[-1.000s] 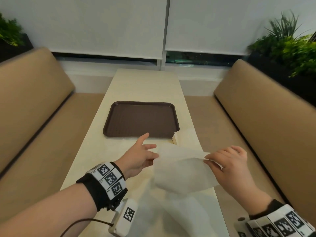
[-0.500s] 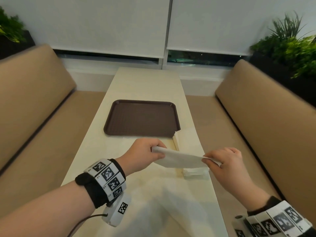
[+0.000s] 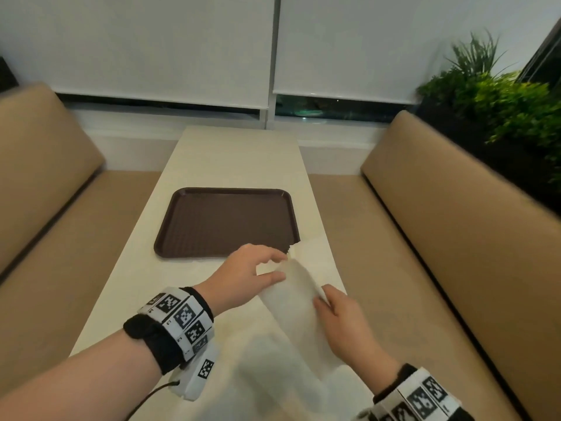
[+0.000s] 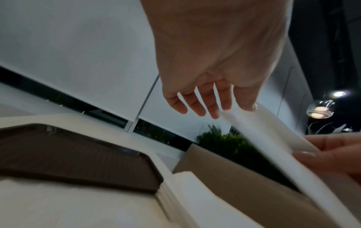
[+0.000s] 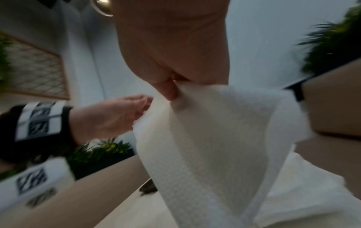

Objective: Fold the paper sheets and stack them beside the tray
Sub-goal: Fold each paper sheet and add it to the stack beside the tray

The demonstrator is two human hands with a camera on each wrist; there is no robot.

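A brown tray (image 3: 224, 223) lies in the middle of the pale table (image 3: 236, 159). A low stack of folded white sheets (image 3: 312, 253) sits against its near right corner, also seen as the stack (image 4: 187, 192) in the left wrist view. I hold a folded paper sheet (image 3: 291, 308) in the air just in front of that stack, its length pointing away from me. My right hand (image 3: 321, 299) pinches its right edge between thumb and fingers (image 5: 171, 91). My left hand (image 3: 280, 268) has straight, spread fingers (image 4: 205, 108) that only touch the sheet's far end (image 4: 273, 138).
More unfolded white sheets (image 3: 273, 375) lie spread on the near end of the table, under my arms. Tan padded benches (image 3: 455, 223) run along both sides of the table. Green plants (image 3: 501, 101) stand behind the right bench.
The folded sheet was held crosswise between both hands; it has turned lengthwise toward the stack. My left hand's fingers have opened off it. My right hand has moved left and nearer.
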